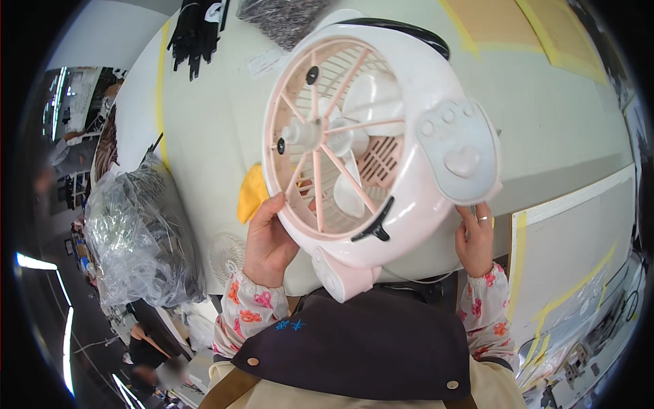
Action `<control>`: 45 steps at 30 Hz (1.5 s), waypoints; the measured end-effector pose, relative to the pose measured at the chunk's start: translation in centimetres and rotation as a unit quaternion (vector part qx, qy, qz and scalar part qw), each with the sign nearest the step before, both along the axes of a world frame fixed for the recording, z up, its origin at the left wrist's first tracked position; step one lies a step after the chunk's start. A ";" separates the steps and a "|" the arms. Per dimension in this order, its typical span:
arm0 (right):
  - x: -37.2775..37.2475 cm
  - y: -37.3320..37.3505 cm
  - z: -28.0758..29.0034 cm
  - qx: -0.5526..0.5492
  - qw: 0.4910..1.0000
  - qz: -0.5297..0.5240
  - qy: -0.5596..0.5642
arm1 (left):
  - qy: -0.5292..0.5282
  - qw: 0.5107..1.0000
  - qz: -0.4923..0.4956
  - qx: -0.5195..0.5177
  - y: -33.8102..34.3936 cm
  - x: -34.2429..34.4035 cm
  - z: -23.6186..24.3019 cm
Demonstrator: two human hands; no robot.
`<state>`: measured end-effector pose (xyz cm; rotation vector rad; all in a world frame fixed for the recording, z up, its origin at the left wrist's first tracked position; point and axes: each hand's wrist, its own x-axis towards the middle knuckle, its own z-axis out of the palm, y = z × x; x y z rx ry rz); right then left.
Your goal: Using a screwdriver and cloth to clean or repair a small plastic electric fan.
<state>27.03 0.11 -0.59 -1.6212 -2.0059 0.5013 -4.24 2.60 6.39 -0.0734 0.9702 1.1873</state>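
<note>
A pink and white electric fan [409, 184] with a cartoon-animal body is held tilted above the table. White blades and a motor show behind its round pink grille, and the pale blue paw-shaped panel [458, 153] lies to the right. My left hand [271, 235] grips the lower left rim of the fan, thumb on the front and fingers partly hidden behind the grille. My right hand [475, 238] is closed just below the paw panel, its fingertips pressed against the fan's underside. Anything small between those fingertips cannot be made out.
A yellow cloth [253, 193] lies behind my left hand. Left stands a clear plastic bag [146, 232] of dark items. Black strips [194, 34] and a dark bundle [283, 20] sit at the far side. A taped white board [572, 232] is at right, and a thin cable [422, 281] runs nearby.
</note>
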 end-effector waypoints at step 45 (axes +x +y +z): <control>-21.8 7.3 14.3 0.184 0.944 0.258 -0.087 | 0.352 0.823 -0.216 0.391 -5.3 -15.2 5.5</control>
